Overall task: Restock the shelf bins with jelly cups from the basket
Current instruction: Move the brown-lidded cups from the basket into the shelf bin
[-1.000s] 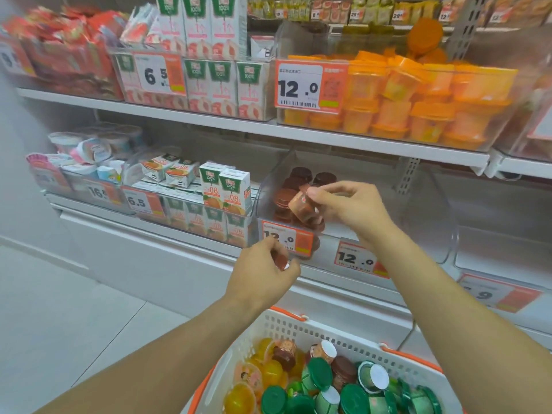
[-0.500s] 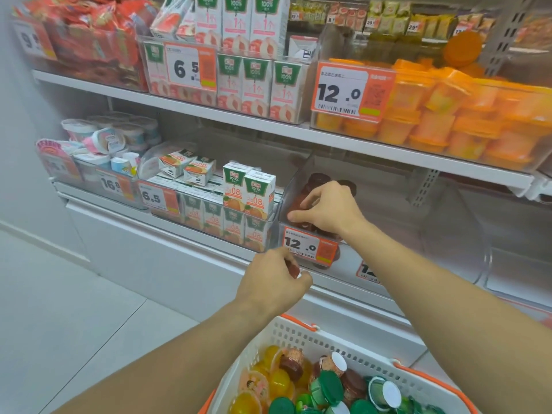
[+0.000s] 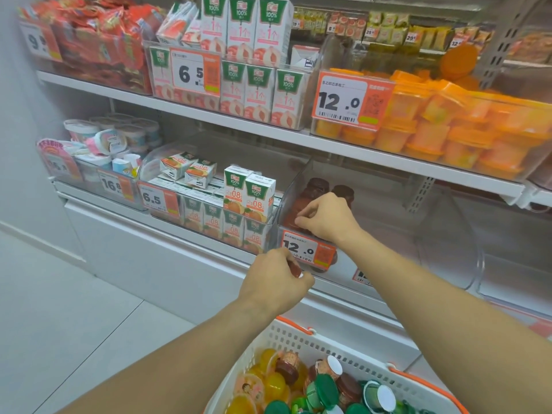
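Observation:
A clear shelf bin (image 3: 291, 186) with a "12.0" price tag (image 3: 307, 249) holds several brown jelly cups (image 3: 318, 185). My right hand (image 3: 327, 218) is down inside this bin, fingers curled over the cups; whether it grips one is hidden. My left hand (image 3: 276, 279) hovers just below the tag, closed around a brown jelly cup (image 3: 295, 268) that peeks out between the fingers. A white basket (image 3: 301, 339) with orange trim sits at the bottom, filled with yellow, brown and green-lidded jelly cups (image 3: 322, 386).
Juice cartons (image 3: 248, 204) fill the bin to the left, yogurt tubs (image 3: 113, 138) further left. An orange jelly bin (image 3: 433, 127) sits on the shelf above. A large clear bin (image 3: 448, 234) stands to the right. White tiled floor (image 3: 74, 309) lies at the left.
My right hand carried a brown jelly cup from in front of the bin down into it among the others. The left hand stayed closed on its cup. The view shifted left.

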